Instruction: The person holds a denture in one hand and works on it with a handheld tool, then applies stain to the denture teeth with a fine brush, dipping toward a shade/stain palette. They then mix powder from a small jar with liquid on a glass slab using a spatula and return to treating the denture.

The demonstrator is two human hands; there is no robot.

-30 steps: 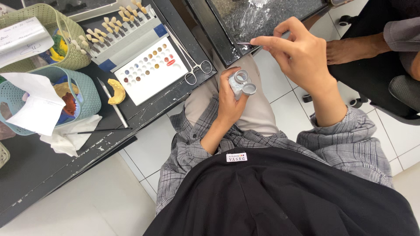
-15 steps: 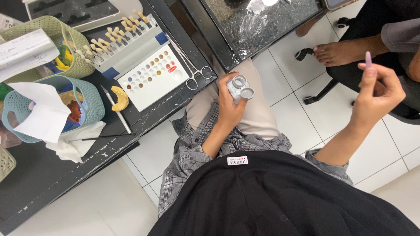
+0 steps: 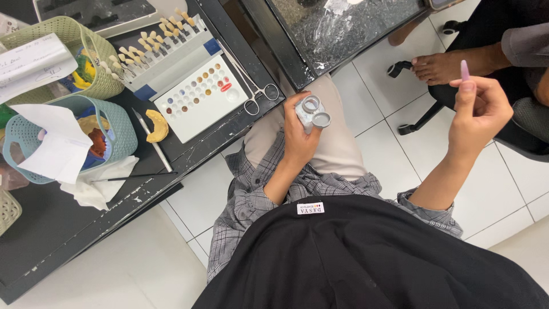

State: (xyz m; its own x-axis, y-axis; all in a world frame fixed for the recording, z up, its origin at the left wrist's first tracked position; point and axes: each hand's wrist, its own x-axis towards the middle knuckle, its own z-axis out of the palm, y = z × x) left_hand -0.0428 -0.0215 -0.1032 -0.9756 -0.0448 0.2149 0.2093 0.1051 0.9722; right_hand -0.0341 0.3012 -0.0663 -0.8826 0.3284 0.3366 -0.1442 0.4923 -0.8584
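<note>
The left hand (image 3: 298, 134) rests over the person's beige-trousered knee, its grip closed around a small pale grey plastic container (image 3: 311, 111) made of joined round wells with raised rims; the fingers wrap its side and the wells face up. The right hand (image 3: 479, 111) is raised well apart to the right, above the white tiled floor (image 3: 394, 143), its grip pinched shut on a slim lilac stick (image 3: 464, 70) that stands upright between thumb and fingertips.

On the black counter (image 3: 51, 229) to the left lies a white rectangular palette (image 3: 200, 97) dotted with small round pads of colour in browns, greys and one red. Just beside its right edge lie steel scissor-handled forceps (image 3: 257, 91). Above the palette sits a rack of cream tooth-shade tabs (image 3: 148, 43). A yellowish curved wax piece (image 3: 156, 125) lies left of the palette, touching a thin white-handled tool (image 3: 152, 140). Two perforated plastic baskets, one teal (image 3: 123, 129) and one green (image 3: 106, 86), hold paper and oddments.
</note>
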